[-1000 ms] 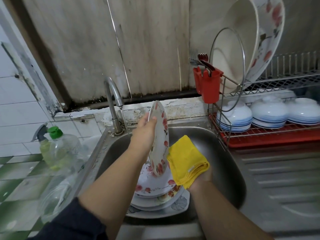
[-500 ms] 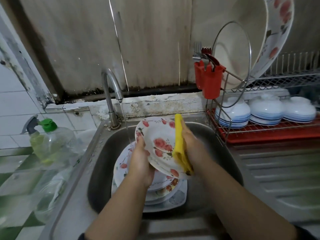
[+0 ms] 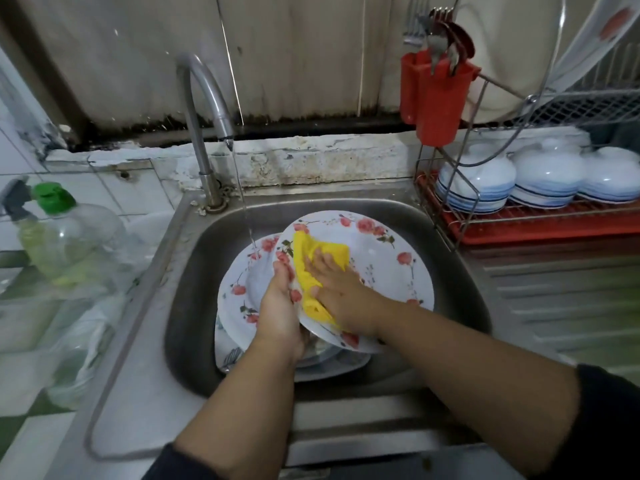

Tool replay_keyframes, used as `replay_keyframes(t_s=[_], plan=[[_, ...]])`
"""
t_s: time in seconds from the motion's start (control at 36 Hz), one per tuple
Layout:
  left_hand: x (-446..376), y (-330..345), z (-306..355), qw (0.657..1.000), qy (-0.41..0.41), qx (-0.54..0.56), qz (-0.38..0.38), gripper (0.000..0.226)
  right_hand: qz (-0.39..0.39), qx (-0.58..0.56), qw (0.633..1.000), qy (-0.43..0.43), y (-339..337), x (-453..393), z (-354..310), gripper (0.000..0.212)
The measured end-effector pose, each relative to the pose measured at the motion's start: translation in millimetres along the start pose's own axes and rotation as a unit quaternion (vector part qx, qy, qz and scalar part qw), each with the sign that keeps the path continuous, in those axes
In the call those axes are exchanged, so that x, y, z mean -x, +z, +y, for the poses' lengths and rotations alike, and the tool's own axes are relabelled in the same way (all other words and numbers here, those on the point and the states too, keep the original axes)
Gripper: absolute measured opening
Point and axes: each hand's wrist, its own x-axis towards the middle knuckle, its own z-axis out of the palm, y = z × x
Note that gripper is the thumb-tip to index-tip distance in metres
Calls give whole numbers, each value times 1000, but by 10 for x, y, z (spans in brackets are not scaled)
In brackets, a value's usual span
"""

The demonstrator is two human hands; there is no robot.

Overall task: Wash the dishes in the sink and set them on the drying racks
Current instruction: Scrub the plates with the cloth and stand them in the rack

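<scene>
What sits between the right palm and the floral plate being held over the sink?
In the head view, a folded yellow cloth lies between the right hand and the white rose-patterned plate, pressed flat against its face.

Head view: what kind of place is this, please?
Most likely a home kitchen, at the washing-up corner. A steel sink holds flowered plates under a running tap, and a wire drying rack beside it carries upturned bowls.

Dim, soft light — edges bowed, perhaps blurred.
</scene>
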Motion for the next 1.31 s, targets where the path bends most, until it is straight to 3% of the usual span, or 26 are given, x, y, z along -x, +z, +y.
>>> replay_keyframes(t_s=[0.06, 0.11, 0.22, 0.31, 0.36, 0.47, 0.56, 0.67, 0.78, 0.86, 0.92, 0.97, 1.03, 1.11, 1.19, 1.31], plan=[[0, 3, -20, 1000, -6, 2, 28, 50, -67, -29, 997, -27, -29, 220, 178, 50], [1, 20, -38, 999, -6, -4, 49, 46, -76, -91, 993, 3, -144, 473, 362, 44], [-5, 30, -18, 999, 8, -18, 47, 39, -60, 103, 993, 21, -447, 570, 689, 45], [7, 9, 6, 999, 15, -37, 34, 39, -46, 260, 964, 34, -501, 355, 774, 48], [-1, -6, 9, 998, 20, -44, 27, 38, -4, 288, 956, 56, -446, 158, 725, 52], [-5, 3, 4, 999, 9, -46, 14, 42, 40, 181, 983, 9, -291, -83, 345, 52], [-15, -13, 5, 999, 15, -15, 25, 47, -27, 90, 992, -78, -161, 46, 133, 49], [-6, -2, -31, 999, 18, -1, 42, 46, -122, -44, 989, -71, -320, 406, 428, 44], [-21, -7, -2, 999, 35, -14, 37, 38, -135, 226, 960, -91, -634, 400, 855, 52], [-23, -20, -1, 999, 39, -29, 18, 37, -39, 383, 923, -23, -657, 198, 852, 61], [-27, -33, -14, 999, 41, -35, 5, 38, 35, 360, 932, -6, -526, 20, 661, 69], [-34, -41, -9, 999, 36, -26, -7, 41, 62, 275, 959, -27, -333, -88, 393, 64], [-44, -64, 11, 1000, 28, -3, -5, 46, 32, 188, 978, -84, -154, -43, 133, 60], [-55, -58, 29, 999, 30, 15, 13, 52, -79, 87, 981, -152, -133, 220, 111, 55], [-2, -5, 25, 999, 35, 2, 9, 48, -123, 208, 951, -194, -373, 397, 514, 62], [29, 31, 47, 998, 57, -36, 6, 39, -59, 359, 927, -89, -695, 389, 907, 82]])
